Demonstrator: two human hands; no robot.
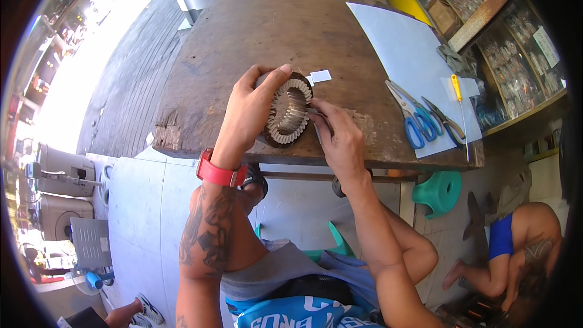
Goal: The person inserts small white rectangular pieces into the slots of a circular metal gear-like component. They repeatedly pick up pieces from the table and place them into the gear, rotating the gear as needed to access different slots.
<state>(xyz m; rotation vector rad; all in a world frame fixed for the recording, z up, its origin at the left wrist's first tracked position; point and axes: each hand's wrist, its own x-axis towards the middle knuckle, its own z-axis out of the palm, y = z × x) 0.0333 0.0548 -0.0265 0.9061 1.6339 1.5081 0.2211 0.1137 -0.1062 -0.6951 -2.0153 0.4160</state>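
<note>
A ring-shaped motor stator core (280, 134), dark outside with pale paper-like liners standing round its slots, is held tilted at the table's near edge. My left hand (258, 94) grips it from the left, thumb over the top rim. At its right side is my right hand (340, 136), fingers closed in a pinch close to the rim; whatever they hold is too small to make out. Just beyond the stator, a small white paper piece (320, 76) lies on the wooden table (261, 30).
On the right, a white sheet (388, 36) bears scissors (415, 127), pliers (446, 123) and a yellow-handled screwdriver (456, 91). Below stands a green stool (438, 193). Glass-fronted shelves (510, 48) line the right. A person (516, 237) crouches at lower right.
</note>
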